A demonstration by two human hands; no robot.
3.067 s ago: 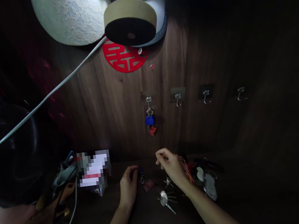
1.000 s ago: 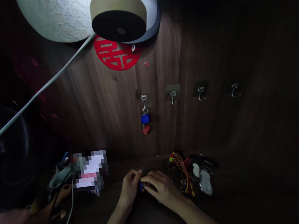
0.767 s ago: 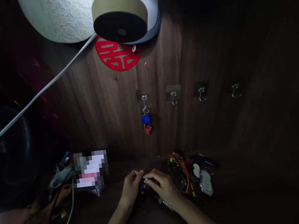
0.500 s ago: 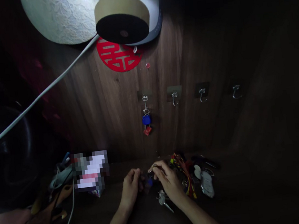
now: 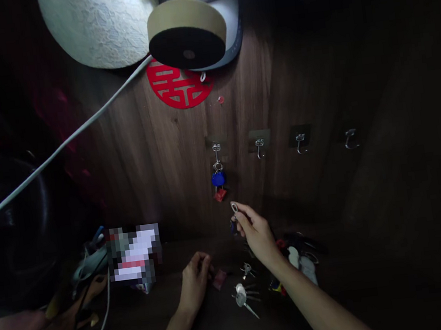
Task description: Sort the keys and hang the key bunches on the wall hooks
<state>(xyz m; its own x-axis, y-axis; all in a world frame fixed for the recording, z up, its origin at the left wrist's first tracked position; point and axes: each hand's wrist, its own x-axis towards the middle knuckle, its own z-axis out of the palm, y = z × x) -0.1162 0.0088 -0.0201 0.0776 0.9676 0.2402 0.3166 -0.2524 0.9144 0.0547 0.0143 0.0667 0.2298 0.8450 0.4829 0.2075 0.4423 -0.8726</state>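
My right hand (image 5: 255, 230) pinches a keyring (image 5: 234, 207) between thumb and forefinger, raised in front of the wooden back panel. A dark blue piece (image 5: 232, 226) dangles below its fingers. My left hand (image 5: 196, 277) rests low over the surface with curled fingers, and I cannot make out anything inside them. Beside its fingertips lies a small red piece (image 5: 219, 279); whether they touch is unclear. Loose keys (image 5: 241, 295) and another small bunch of keys (image 5: 248, 270) lie between the hands. Above hangs a keyring with a blue tag (image 5: 218, 179) and a red tag (image 5: 220, 194), on the leftmost hook (image 5: 216, 148).
Three more wall hooks (image 5: 260, 146) run to the right, with nothing hanging on them. A box (image 5: 135, 256), blurred out, stands at left near cables and a wooden comb-like item (image 5: 63, 323). Several keyrings and pouches (image 5: 307, 268) lie behind my right forearm. A lamp (image 5: 187, 32) overhangs the top.
My right hand has risen away from my left hand, carrying the keyring toward the panel. The small red piece and more keys now show on the surface. My left hand stays low.
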